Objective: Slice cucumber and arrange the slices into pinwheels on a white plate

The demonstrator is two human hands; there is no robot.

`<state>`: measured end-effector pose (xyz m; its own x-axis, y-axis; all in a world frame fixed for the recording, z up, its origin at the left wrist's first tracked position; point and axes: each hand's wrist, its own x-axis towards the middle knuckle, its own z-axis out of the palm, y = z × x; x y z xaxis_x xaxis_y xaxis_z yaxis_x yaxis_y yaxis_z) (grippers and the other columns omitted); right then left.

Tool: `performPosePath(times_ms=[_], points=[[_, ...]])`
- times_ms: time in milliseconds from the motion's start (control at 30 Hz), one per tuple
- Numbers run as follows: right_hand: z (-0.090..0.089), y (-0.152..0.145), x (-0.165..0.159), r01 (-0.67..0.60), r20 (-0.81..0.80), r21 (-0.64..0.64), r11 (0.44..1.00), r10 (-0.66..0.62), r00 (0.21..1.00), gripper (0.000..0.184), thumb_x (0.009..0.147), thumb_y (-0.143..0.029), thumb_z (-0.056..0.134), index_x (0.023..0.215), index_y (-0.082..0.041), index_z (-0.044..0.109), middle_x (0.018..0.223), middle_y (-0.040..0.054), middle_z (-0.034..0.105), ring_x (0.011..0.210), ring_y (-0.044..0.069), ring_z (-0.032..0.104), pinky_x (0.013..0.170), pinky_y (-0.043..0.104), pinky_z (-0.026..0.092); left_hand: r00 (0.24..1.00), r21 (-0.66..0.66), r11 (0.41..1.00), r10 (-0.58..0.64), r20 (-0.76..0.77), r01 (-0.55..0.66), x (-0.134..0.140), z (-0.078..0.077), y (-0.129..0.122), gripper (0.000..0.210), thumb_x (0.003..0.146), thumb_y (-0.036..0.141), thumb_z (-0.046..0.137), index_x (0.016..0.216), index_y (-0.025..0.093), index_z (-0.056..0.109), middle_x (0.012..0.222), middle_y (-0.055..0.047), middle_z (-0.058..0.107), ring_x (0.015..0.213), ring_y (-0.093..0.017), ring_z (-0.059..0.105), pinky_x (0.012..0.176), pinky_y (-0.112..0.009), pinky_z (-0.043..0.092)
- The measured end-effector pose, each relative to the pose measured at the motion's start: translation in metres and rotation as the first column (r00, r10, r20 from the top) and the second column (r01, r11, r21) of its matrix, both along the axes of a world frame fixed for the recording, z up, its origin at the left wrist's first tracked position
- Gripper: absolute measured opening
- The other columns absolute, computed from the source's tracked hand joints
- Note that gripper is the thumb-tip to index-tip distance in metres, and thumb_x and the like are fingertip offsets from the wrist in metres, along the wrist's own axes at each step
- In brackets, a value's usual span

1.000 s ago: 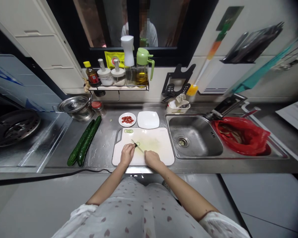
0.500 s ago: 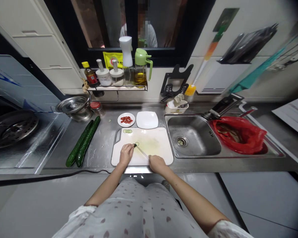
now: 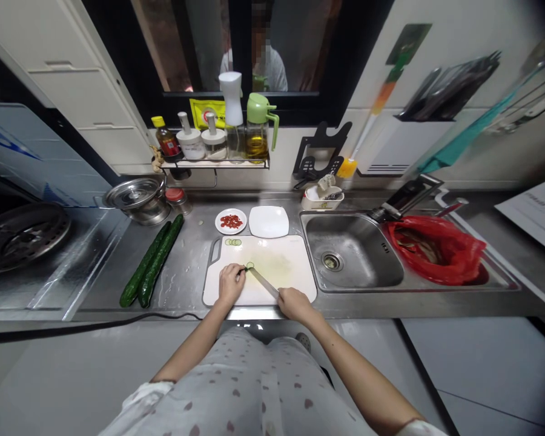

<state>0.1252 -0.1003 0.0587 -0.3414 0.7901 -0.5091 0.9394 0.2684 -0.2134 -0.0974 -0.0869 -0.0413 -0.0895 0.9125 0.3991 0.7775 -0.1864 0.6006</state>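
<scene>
My left hand (image 3: 231, 283) is closed on a short dark-green piece of cucumber (image 3: 243, 269), mostly hidden by the fingers, over the white cutting board (image 3: 272, 293). In my right hand (image 3: 295, 303) is the handle of a kitchen knife (image 3: 264, 282); its blade slants up and left, with the tip close to the cucumber piece. A thin pale cucumber slice (image 3: 250, 265) shows by the blade's tip. Several cucumber slices (image 3: 233, 242) lie in an overlapping row at the board's upper left corner.
Behind the board stand a plate of chopped red pieces (image 3: 231, 221) and a white square plate (image 3: 269, 221). Two whole cucumbers (image 3: 157, 263) lie left, near a steel pot (image 3: 138, 200). Right is the sink (image 3: 354, 251), with a red plastic bag (image 3: 458, 248) beyond it.
My right hand has drawn the knife slightly back to the right, and more of the blade shows. My left hand stays almost in place on the cucumber piece.
</scene>
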Motion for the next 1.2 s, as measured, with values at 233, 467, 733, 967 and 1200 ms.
performPosePath(times_ms=[233,467,733,967,1200], points=[[-0.007,0.008,0.019,0.181,-0.078,0.052,0.982,-0.177,0.981,0.033,0.094,-0.033,0.035,0.107,-0.018,0.061,0.102,0.0108,0.069,0.094,0.02,0.062,0.069,0.025,0.036,0.996,-0.126,0.989,0.085,0.026,-0.082,0.003,0.006,-0.002,0.014,0.082,0.024,0.057,0.091,0.023,0.068,0.095,-0.005,0.066,0.093,-0.021,0.058,0.085,-0.035,0.044],[-0.014,0.021,0.023,0.249,-0.033,0.088,0.964,-0.247,0.968,0.036,0.094,-0.033,0.034,0.109,-0.017,0.061,0.105,0.0134,0.068,0.096,0.022,0.062,0.073,0.027,0.037,0.989,-0.233,0.962,0.128,-0.072,-0.141,0.013,0.025,0.004,0.021,0.083,0.033,0.057,0.1,0.025,0.067,0.104,-0.005,0.065,0.1,-0.023,0.055,0.093,-0.037,0.037],[-0.016,0.026,0.02,0.243,-0.021,0.072,0.967,-0.242,0.97,0.034,0.093,-0.032,0.035,0.108,-0.017,0.061,0.105,0.0142,0.069,0.098,0.023,0.063,0.074,0.028,0.04,0.929,-0.383,0.909,0.01,-0.37,-0.163,0.03,0.046,0.027,0.025,0.082,0.034,0.055,0.098,0.023,0.07,0.114,-0.011,0.06,0.11,-0.03,0.045,0.095,-0.046,0.027],[-0.02,0.03,0.018,0.241,-0.016,0.061,0.969,-0.241,0.97,0.034,0.092,-0.029,0.034,0.107,-0.017,0.061,0.105,0.0144,0.069,0.098,0.024,0.064,0.074,0.029,0.041,0.926,-0.441,0.883,-0.017,-0.377,-0.163,0.031,0.05,0.037,0.021,0.084,0.03,0.051,0.091,0.023,0.07,0.106,-0.009,0.061,0.107,-0.027,0.046,0.093,-0.044,0.026],[-0.022,0.03,0.02,0.241,-0.017,0.06,0.969,-0.241,0.97,0.035,0.092,-0.028,0.032,0.106,-0.017,0.062,0.103,0.0137,0.069,0.096,0.023,0.064,0.073,0.028,0.041,0.926,-0.498,0.851,-0.039,-0.376,-0.166,0.031,0.053,0.043,0.021,0.084,0.028,0.049,0.092,0.022,0.067,0.104,-0.01,0.062,0.105,-0.027,0.046,0.09,-0.043,0.026]])
